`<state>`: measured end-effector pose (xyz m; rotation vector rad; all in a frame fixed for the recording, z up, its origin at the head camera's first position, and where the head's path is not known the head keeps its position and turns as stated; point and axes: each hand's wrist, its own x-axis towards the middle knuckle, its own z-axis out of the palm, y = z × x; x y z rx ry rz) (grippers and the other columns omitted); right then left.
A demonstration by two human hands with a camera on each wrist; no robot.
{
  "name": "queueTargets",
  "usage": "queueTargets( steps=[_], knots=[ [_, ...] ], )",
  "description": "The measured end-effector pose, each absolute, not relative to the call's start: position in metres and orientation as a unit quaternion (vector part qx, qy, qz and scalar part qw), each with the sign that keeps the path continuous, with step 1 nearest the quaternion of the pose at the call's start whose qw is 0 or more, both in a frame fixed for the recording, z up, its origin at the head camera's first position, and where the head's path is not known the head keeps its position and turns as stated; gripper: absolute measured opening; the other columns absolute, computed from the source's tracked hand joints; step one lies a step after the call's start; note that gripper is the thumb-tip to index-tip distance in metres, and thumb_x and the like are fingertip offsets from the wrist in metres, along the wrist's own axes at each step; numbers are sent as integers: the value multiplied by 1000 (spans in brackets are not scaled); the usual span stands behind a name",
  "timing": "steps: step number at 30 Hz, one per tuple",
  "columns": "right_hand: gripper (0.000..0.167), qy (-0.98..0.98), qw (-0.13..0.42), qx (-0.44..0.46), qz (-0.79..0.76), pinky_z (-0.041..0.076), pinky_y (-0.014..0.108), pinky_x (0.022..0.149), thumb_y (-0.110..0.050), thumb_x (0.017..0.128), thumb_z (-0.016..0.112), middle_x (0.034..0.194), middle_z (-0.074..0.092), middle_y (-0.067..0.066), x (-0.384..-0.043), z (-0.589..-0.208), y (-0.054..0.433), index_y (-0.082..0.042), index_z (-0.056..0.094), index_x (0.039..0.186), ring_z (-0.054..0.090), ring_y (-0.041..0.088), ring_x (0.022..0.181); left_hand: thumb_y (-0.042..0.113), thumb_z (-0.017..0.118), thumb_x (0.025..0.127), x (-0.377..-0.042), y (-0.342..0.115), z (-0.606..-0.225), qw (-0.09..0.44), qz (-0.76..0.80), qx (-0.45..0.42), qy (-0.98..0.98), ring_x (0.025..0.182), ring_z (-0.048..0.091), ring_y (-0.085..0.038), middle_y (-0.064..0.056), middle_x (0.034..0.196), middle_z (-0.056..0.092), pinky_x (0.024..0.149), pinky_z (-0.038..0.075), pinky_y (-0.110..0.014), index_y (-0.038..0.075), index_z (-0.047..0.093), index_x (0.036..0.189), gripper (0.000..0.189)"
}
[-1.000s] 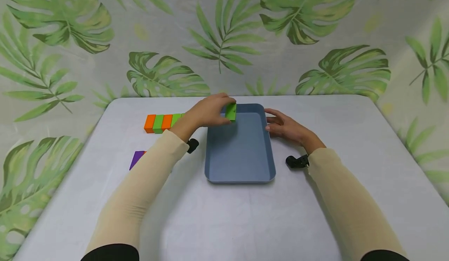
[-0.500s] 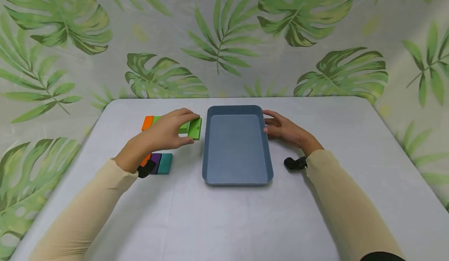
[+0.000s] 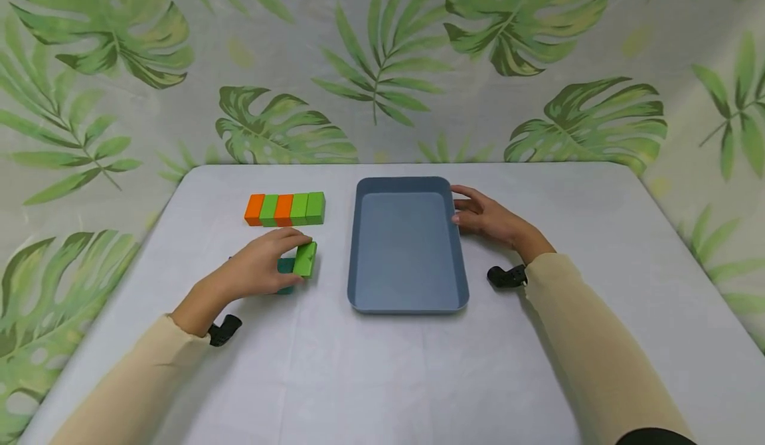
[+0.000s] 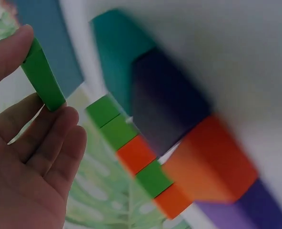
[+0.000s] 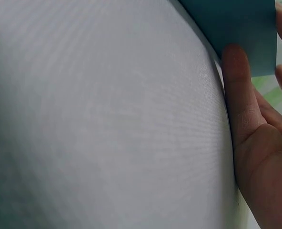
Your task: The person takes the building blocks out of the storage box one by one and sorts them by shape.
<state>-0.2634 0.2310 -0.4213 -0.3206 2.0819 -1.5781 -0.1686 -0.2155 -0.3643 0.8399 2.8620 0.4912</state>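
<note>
My left hand [image 3: 257, 266] pinches a small green block [image 3: 305, 260] between thumb and fingertips. The block is held over the right end of a second row, partly covering a teal block [image 3: 285, 275]. In the left wrist view that row also shows a dark purple block [image 4: 167, 100], an orange block [image 4: 210, 160] and another purple block [image 4: 262, 205]; from the head my hand hides most of it. My right hand [image 3: 490, 219] rests against the right side of a blue-grey tray [image 3: 408, 252], with thumb and fingertips touching its outer wall [image 5: 241, 33].
Behind my left hand lies a row of orange and green blocks [image 3: 284, 210], touching side by side. A white cloth [image 3: 382, 378] covers the table, and a leaf-print backdrop [image 3: 382, 66] stands along its far edge.
My left hand has carried the green block out from above the tray, leftward and then nearer, to the second row. The right hand stays at the tray's side.
</note>
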Motion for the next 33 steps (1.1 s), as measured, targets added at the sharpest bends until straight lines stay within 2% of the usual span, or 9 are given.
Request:
queueTargets(
  steps=[17, 33],
  knots=[
    [78, 763, 254, -118, -583, 30, 57, 119, -17, 100, 59, 165, 21, 18, -263, -419, 231, -22, 11, 161, 31, 39, 148, 23, 80, 83, -172, -218, -392, 97, 145, 267, 948, 130, 52, -36, -18, 138, 57, 110, 44, -54, 4, 57, 138, 62],
    [78, 763, 254, -117, -583, 29, 58, 119, -15, 100, 58, 165, 20, 19, -262, -418, 230, -21, 10, 161, 31, 40, 148, 23, 80, 82, -165, -225, -393, 97, 151, 268, 946, 130, 52, -35, -16, 138, 57, 110, 44, -53, 6, 59, 136, 60]
  ],
)
